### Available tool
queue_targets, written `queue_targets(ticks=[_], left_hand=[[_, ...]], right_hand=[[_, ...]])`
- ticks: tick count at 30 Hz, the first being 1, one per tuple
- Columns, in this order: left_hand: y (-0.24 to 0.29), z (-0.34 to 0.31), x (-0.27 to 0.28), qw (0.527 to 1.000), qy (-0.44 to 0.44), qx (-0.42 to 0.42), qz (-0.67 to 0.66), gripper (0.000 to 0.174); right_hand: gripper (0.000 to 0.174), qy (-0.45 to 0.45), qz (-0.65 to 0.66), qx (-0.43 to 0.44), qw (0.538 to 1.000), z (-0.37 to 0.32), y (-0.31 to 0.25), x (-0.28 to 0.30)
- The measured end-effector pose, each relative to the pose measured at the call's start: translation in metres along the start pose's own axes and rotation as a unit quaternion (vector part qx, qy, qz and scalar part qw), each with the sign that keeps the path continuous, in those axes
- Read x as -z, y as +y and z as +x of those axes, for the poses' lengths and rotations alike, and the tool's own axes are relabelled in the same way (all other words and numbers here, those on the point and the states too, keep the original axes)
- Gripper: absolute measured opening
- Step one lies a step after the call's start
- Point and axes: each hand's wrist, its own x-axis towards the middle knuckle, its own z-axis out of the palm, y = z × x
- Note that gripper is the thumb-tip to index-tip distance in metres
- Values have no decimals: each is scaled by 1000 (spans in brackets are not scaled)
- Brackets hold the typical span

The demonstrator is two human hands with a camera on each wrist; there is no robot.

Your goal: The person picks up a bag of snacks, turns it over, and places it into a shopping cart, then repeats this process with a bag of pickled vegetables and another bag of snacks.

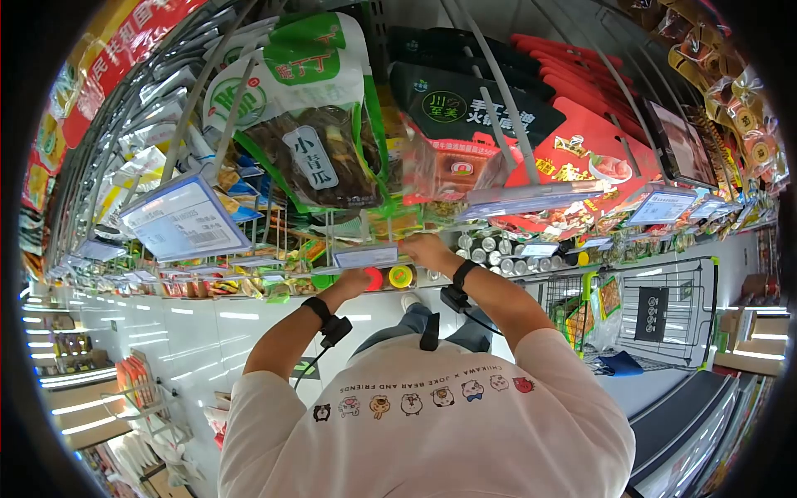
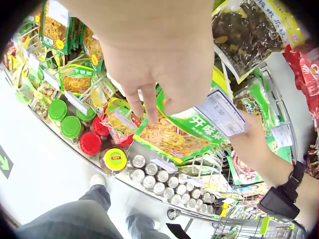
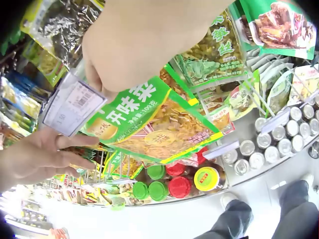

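A green and yellow packet of pickled vegetables hangs at an angle below a price tag on the rack. My right hand grips its upper end, with the fingertips partly hidden behind the packet and tag. In the left wrist view, my left hand reaches down with fingers loosely extended, fingertips right at the front of the packet. The right wrist view has the left hand beside the packet's left side. Seen from the head, both the left hand and right hand are low at the shelf front.
Jars with green lids, red lids and a yellow lid line the bottom shelf beside several rows of cans. Larger pouches hang on hooks above. A shopping cart stands at the right.
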Motion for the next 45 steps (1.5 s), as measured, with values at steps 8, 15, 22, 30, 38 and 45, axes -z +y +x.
queue_targets(ticks=[8,15,22,30,38,45], left_hand=[[4,-4,-5,977,127,-173,-2,28],[47,-20,16,987,95,-128,-4,24],[50,-16,19,997,21,-46,63,34],[57,-16,21,967,107,-213,91,38],[107,-33,53,986,12,-143,82,43],[102,-14,48,981,-25,-157,107,49]], right_hand=[[11,51,71,-44,995,8,-6,0],[14,72,75,-49,993,4,2,-9],[12,103,98,-55,988,-2,8,-12],[12,112,89,-69,987,-4,10,-13],[12,91,84,-85,989,-1,6,-14],[17,40,101,-122,987,1,-3,13]])
